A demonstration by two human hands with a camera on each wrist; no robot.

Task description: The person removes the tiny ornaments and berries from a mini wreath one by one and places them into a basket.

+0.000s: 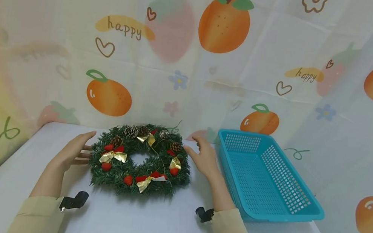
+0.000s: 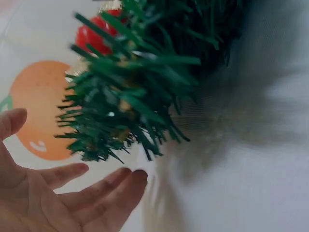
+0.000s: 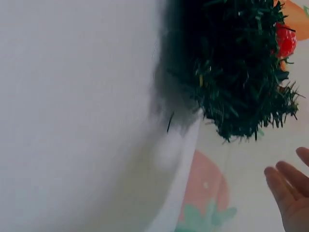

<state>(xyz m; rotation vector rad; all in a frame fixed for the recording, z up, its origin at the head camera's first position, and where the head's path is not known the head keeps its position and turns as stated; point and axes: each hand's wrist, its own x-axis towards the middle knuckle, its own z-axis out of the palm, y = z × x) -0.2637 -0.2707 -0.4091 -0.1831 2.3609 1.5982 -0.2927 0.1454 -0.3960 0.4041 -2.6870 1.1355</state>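
Note:
A green Christmas wreath (image 1: pixel 112 175) with gold bows, red berries and pine cones lies on the white table in the head view. At its left side is my left hand (image 1: pixel 73 150), thumb up and fingers extended toward the greenery. In the left wrist view the left hand (image 2: pixel 72 198) shows spread fingers just short of the wreath (image 2: pixel 130 92). My right hand (image 1: pixel 204 158) stands at the wreath's right edge with loosely bent fingers. The right wrist view has the right hand (image 3: pixel 292 193) a small gap away from the wreath (image 3: pixel 236 72). Neither hand grips anything.
A turquoise plastic basket (image 1: pixel 266 217) with perforated sides sits on the table (image 1: pixel 121 219), right beside my right forearm. Behind the table hangs a fruit-printed curtain (image 1: pixel 175 92). A small black camera mount (image 1: pixel 75 200) is on each wrist.

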